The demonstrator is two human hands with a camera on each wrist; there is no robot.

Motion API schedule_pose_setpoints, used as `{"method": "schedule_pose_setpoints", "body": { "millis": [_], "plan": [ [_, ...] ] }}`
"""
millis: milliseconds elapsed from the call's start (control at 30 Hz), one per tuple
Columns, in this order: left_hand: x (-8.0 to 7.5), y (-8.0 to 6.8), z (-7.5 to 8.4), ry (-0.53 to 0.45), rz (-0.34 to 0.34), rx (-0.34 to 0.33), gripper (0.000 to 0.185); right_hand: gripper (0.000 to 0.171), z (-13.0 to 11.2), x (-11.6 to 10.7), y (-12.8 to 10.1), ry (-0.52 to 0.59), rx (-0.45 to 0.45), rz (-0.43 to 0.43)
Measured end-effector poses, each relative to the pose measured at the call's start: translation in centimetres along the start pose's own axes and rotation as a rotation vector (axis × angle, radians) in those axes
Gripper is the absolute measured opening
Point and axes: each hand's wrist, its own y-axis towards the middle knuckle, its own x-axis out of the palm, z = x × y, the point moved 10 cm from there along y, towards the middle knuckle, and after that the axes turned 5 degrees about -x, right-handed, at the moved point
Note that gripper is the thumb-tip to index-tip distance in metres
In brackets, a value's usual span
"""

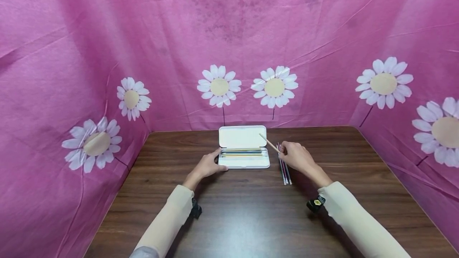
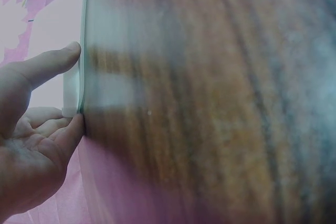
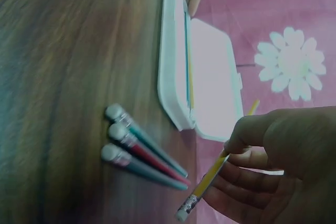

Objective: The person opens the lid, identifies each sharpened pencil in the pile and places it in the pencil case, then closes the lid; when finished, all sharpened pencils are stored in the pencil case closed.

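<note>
A white pencil case (image 1: 247, 163) lies open near the back of the table, its lid tipped back and several pencils (image 1: 242, 155) lying inside along the hinge side. My left hand (image 1: 208, 165) grips its left end, thumb at the front corner and fingers round the side. My right hand (image 1: 295, 155) pinches a yellow pencil (image 3: 209, 179) just right of the case. That pencil slants up and left toward the lid, its eraser end nearest the wrist camera. Below this hand lie three loose pencils (image 3: 149, 161), one red and the others dark greenish, with white erasers.
The dark wooden table (image 1: 244, 206) ends at the back against a pink cloth (image 1: 172, 51) printed with white daisies. The cloth also hangs along both sides. A small black wrist camera (image 1: 315, 204) sits on the right wrist, and another (image 1: 196, 208) on the left.
</note>
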Motion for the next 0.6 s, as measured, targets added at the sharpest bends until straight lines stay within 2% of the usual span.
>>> {"method": "schedule_pose_setpoints", "body": {
  "millis": [167,367,600],
  "plan": [
    [-0.1,-0.1,0.1,-0.008,0.002,-0.003,0.095,0.004,-2.3,0.6,1.7,-0.018,-0.113,-0.049],
    [-0.1,0.0,0.2,0.003,0.003,0.003,0.095,0.011,-5.4,1.3,3.6,-0.06,-0.253,-0.111],
    [0.0,0.1,0.1,0.006,-0.003,-0.005,0.095,0.016,-8.7,2.2,5.3,-0.094,-0.374,-0.184]
  ]
}}
